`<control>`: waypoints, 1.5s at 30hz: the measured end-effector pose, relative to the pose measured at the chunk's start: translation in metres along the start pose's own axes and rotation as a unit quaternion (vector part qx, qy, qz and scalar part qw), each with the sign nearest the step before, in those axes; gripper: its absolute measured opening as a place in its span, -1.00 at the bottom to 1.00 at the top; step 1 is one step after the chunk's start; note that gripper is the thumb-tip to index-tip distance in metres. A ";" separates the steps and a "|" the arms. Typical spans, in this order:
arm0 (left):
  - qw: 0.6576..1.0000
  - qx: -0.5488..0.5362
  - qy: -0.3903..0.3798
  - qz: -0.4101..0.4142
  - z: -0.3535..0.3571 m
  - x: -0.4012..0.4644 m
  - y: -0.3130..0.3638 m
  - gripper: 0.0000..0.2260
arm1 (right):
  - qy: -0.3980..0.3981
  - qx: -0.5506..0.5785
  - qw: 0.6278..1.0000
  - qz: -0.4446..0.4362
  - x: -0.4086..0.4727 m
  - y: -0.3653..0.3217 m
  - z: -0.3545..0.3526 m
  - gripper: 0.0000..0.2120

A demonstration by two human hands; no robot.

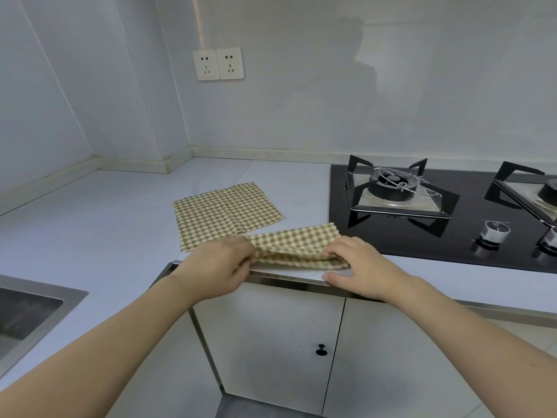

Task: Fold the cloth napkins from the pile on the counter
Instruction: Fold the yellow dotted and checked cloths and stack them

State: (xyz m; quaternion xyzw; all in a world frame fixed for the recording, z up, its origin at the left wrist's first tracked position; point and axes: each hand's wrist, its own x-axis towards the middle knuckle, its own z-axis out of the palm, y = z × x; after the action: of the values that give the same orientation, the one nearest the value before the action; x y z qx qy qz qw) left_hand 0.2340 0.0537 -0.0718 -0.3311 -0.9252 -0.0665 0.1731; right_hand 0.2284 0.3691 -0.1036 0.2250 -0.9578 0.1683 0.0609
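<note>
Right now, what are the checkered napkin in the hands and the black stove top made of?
The green-and-beige checkered napkin looks like soft woven cloth: it bends and wrinkles. The shiny black stove top is probably glass, since it mirrors the burner stand.

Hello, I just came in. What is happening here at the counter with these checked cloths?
A person is folding cloth napkins at the front edge of a kitchen counter. The left hand and the right hand each grip one end of a green-checked napkin, which is bunched into a narrow, partly folded strip. A second checked napkin lies flat just behind it. A gas hob sits to the right and a sink to the left, both untouched.
</note>
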 end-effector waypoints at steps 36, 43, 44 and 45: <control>0.859 -0.357 0.134 -0.341 -0.080 0.037 -0.019 -0.80 | 0.200 0.498 0.837 0.107 0.038 -0.036 -0.083 -0.98; 0.879 -0.353 0.111 -0.302 -0.074 0.034 -0.022 -0.93 | 0.174 0.565 0.791 0.157 0.041 -0.040 -0.080 -0.88; 0.884 -0.345 0.108 -0.297 -0.072 0.033 -0.023 -0.91 | 0.183 0.549 0.798 0.170 0.044 -0.040 -0.078 -0.87; 0.888 -0.338 0.102 -0.295 -0.070 0.033 -0.025 -0.89 | 0.193 0.530 0.805 0.184 0.047 -0.039 -0.075 -0.86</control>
State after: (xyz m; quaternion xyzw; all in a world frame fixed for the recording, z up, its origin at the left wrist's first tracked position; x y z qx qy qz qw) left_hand 0.2139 0.0374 0.0055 -0.0732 -0.8791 -0.4562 0.1171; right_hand 0.2071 0.3429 -0.0128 0.0049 -0.7116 0.6976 0.0839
